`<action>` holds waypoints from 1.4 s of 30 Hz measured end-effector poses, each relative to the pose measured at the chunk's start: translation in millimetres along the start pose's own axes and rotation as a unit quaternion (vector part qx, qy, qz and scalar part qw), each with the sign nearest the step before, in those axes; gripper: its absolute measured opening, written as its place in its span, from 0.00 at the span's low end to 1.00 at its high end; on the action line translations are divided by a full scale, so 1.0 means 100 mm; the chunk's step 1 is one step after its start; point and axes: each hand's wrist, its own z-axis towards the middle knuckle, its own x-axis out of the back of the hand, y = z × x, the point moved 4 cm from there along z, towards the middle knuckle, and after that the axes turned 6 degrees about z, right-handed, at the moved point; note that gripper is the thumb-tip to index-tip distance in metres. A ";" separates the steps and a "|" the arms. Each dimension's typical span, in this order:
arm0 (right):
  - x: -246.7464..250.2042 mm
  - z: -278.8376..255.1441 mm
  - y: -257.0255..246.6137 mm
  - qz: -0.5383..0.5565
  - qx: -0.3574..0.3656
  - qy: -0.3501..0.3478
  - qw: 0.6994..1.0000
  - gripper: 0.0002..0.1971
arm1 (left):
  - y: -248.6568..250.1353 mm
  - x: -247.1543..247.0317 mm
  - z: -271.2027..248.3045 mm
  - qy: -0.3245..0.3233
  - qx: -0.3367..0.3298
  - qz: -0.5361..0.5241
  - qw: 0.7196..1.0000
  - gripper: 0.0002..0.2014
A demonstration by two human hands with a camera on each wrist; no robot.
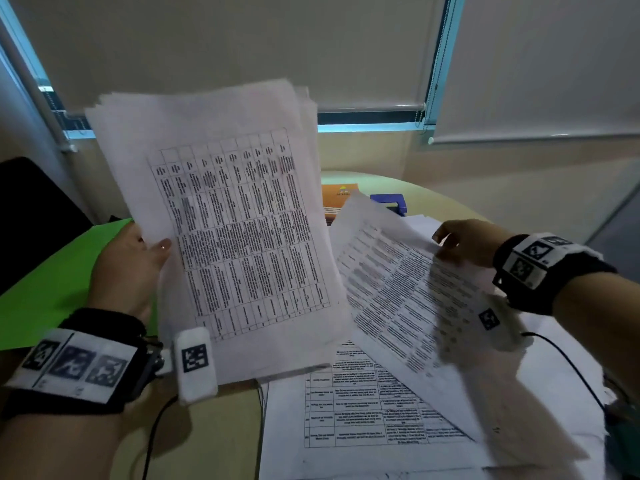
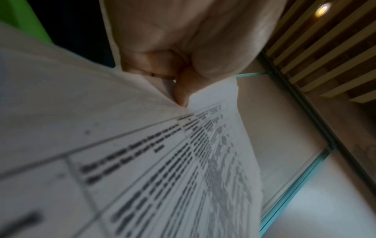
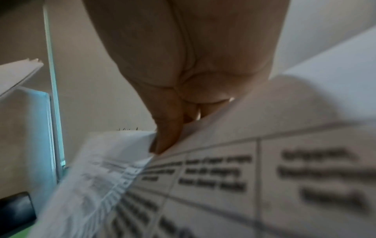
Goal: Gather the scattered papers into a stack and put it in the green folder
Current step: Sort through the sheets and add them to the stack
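Observation:
My left hand (image 1: pixel 138 258) grips a stack of printed papers (image 1: pixel 228 216) by its left edge and holds it tilted up above the table. The left wrist view shows the thumb (image 2: pixel 181 90) pinching that stack (image 2: pixel 142 161). My right hand (image 1: pixel 460 242) pinches one printed sheet (image 1: pixel 398 292) by its far edge, lifted off the pile, blurred by motion. In the right wrist view the thumb (image 3: pixel 168 138) presses on this sheet (image 3: pixel 223 177). More loose papers (image 1: pixel 363 410) lie on the table below. The green folder (image 1: pixel 45 282) lies at the left, under my left hand.
An orange booklet (image 1: pixel 337 197) and a blue object (image 1: pixel 391 202) sit at the back of the round beige table (image 1: pixel 214 427). A black chair back (image 1: pixel 31 216) stands at the far left. Window blinds hang behind. A cable runs from each wrist.

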 end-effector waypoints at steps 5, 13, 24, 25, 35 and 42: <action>-0.11 -0.18 -0.09 -0.061 0.066 -0.089 0.992 0.10 | 0.17 0.21 0.16 0.086 0.000 0.059 0.995 0.18; -0.55 -0.34 -0.43 -0.022 0.121 -0.185 0.975 0.17 | 0.30 0.13 0.11 0.101 0.003 0.049 0.994 0.18; -0.85 -0.37 -0.52 -0.124 0.109 -0.192 0.967 0.32 | 0.25 -0.01 0.09 0.092 -0.016 0.106 0.990 0.12; -0.85 -0.36 -0.52 -0.121 0.111 -0.188 0.968 0.31 | 0.24 -0.01 0.10 0.094 -0.012 0.112 0.989 0.12; -0.74 -0.42 -0.51 0.010 0.125 -0.172 0.977 0.27 | 0.26 0.04 0.13 0.117 -0.009 0.134 0.984 0.13; -0.48 -0.41 -0.36 0.049 0.099 -0.141 0.984 0.17 | 0.32 0.10 0.10 0.159 0.011 0.076 0.984 0.13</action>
